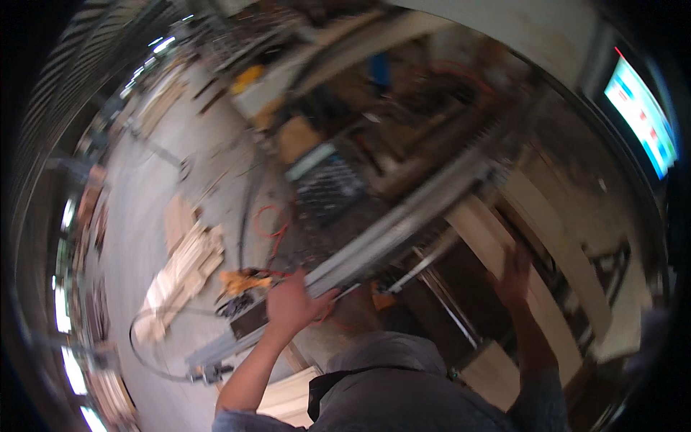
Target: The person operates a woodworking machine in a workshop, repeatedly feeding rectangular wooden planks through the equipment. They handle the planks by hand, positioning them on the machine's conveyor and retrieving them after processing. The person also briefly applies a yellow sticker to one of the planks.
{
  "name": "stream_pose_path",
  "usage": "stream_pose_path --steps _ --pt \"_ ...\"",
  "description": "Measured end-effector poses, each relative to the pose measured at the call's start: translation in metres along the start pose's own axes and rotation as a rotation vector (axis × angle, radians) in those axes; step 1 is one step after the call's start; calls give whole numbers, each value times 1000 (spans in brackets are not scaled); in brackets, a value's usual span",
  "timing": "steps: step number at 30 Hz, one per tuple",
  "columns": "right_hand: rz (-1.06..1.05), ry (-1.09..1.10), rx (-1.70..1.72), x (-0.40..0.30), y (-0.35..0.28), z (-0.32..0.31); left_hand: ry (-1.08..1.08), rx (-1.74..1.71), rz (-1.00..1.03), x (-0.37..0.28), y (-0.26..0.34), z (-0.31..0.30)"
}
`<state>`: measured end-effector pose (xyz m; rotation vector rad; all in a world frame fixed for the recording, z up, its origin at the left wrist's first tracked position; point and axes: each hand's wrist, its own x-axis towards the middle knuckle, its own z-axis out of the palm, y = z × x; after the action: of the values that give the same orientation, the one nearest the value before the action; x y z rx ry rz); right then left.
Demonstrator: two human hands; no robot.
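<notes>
My left hand (294, 303) is at the near end of a long grey metal rail (378, 237), its thumb spread along the end. Blur hides whether the fingers grip the rail. To the right, my right hand (513, 278) lies over a long pale wooden board (483, 229). The board slants from the rail down to the lower right; whether my fingers close around its edge cannot be made out. Another pale board (561, 243) runs alongside, farther right. Between my hands, a bright metal rod (448, 305) spans a dark gap in the machine.
Cut wood pieces (183, 281) are heaped on the concrete floor at left. An orange hose (270, 221) coils beside the machine. A black cable (132, 340) loops near a grey metal bar (227, 343). A lit screen (639, 113) hangs at upper right. More boards (291, 397) lie beside my body.
</notes>
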<state>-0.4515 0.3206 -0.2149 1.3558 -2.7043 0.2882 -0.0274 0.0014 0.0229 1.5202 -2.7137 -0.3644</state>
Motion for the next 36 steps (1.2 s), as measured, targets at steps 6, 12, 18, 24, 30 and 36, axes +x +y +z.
stream_pose_path --steps 6,12,18,24,30,36 --pt "87 -112 112 12 -12 -22 30 112 -21 -5 2 10" --pt "103 -110 13 3 -6 -19 47 86 54 -2 1 14" --pt "117 -135 26 1 -6 -16 58 134 44 -1 -4 17" --pt "111 -162 0 4 -5 -14 70 147 10 -1 -1 18" --pt "119 -157 14 5 -6 -17 49 95 29 -1 -4 19" --pt "114 -96 36 2 -6 -15 44 135 44 0 -13 21"
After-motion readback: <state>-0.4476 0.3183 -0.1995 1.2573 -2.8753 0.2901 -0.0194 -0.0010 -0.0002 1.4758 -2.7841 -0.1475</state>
